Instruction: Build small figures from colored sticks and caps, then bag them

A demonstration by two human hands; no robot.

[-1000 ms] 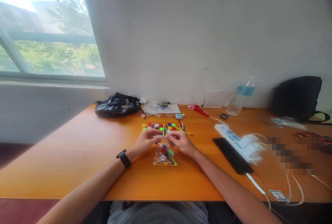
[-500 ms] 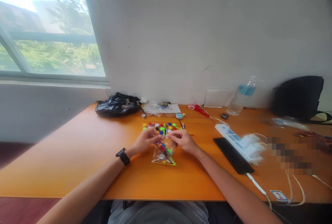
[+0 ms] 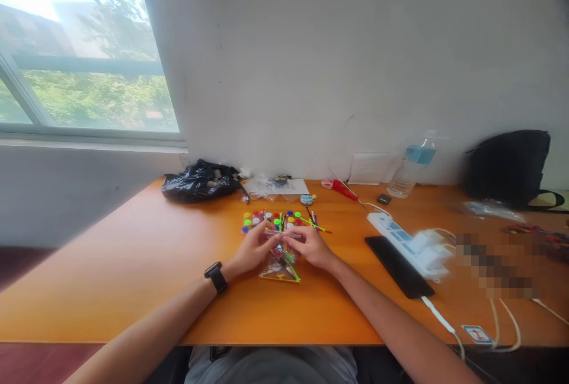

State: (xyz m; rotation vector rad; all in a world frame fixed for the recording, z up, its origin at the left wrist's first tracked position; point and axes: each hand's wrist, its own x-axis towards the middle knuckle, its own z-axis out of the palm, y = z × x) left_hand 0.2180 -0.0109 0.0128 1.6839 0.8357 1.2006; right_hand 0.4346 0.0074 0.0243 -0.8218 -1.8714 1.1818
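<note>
A clear plastic bag with small coloured pieces and a thin dark stick inside rests on the table, its top edge raised towards the far side. My left hand pinches that top edge from the left. From the right, my right hand grips the same edge, thumbs and fingertips of both hands almost meeting. Just beyond my fingers lie several round coloured caps, partly hidden by my hands. Thin coloured sticks lie among them on the right.
The wooden table also bears a black plastic bag, a red-handled tool, a water bottle, a white power strip with plugs and cables, a black phone and a black bag.
My hands have drawn closer together along the bag's top edge, so their fingertips now nearly touch. The bag's lower part stays on the table.
</note>
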